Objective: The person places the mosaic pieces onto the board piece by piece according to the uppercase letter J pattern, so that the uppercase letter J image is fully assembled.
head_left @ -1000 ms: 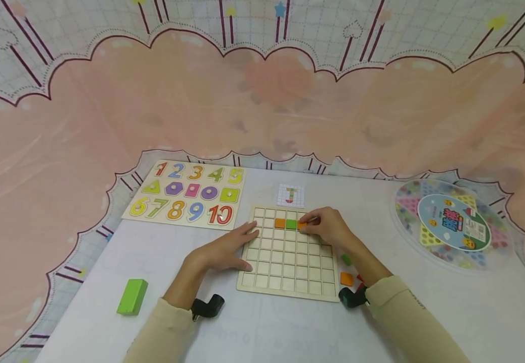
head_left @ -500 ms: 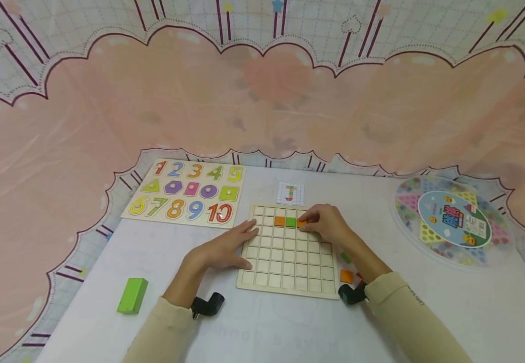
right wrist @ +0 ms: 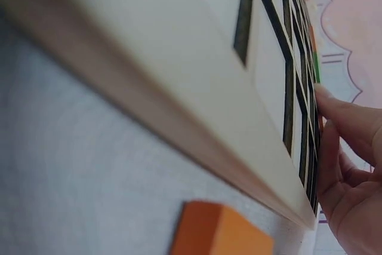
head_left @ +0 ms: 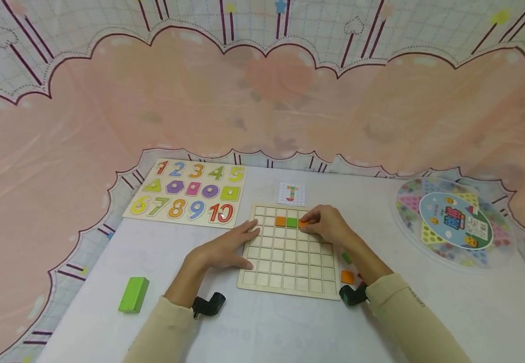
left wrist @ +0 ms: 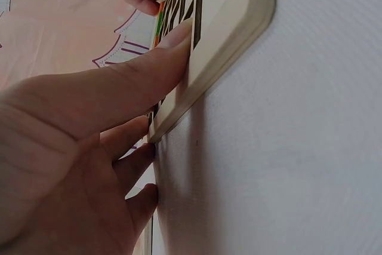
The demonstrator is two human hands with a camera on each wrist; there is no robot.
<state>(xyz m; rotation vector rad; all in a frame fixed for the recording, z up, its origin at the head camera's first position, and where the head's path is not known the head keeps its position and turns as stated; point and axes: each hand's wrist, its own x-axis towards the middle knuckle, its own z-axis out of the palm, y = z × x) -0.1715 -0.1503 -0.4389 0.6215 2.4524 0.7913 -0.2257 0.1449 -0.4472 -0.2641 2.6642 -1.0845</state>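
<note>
A wooden grid board [head_left: 285, 259] lies flat in the middle of the table. In its second row sit an orange square tile [head_left: 280, 222] and, to its right, a green square tile [head_left: 291, 222]. My right hand [head_left: 328, 225] pinches another orange tile [head_left: 302, 223] beside the green one, its fingers covering part of it. My left hand [head_left: 223, 250] rests at the board's left edge with fingers spread. In the left wrist view, the thumb of that left hand [left wrist: 89, 106] lies on the board's rim.
Behind the board lies a small pattern card [head_left: 291, 193]. A number puzzle [head_left: 183, 194] is at back left, a green block [head_left: 133, 295] at front left. Loose orange [head_left: 347, 277] and green pieces [head_left: 346, 258] lie right of the board, and a round marble-game box [head_left: 455, 222] farther right.
Both hands stay where they were, the right one still at the orange tile. Only a slight shift of the whole head view shows.
</note>
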